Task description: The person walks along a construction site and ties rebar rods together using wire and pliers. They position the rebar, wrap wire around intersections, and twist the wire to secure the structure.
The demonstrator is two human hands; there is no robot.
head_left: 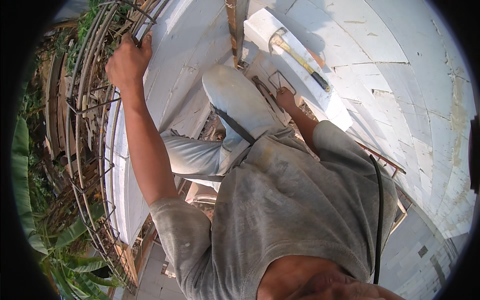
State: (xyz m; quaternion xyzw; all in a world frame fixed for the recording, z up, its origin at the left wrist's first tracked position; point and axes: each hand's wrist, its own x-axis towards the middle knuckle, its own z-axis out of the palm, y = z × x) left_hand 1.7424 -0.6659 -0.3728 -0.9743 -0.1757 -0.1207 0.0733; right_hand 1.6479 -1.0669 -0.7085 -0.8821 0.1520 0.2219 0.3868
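My left hand (128,62) is closed at the outer edge of the pale block wall (175,55), its fingers curled round a bar of the steel rebar cage (82,75) and partly hidden. Lower down and to the right, my right hand (286,99) grips a thin metal rod bent into a squarish loop (282,80). Beside that loop lies a pair of pincers (261,86) with long handles. A claw hammer (297,55) with a yellow and black handle rests on a long white block (260,27), close to my right hand.
A tall white block wall (400,90) curves along the right. An upright wooden post (233,30) stands ahead of my knee. Beyond the rebar on the left are planks (55,100) and broad green leaves (22,170). A dark cable (378,215) hangs over my shirt.
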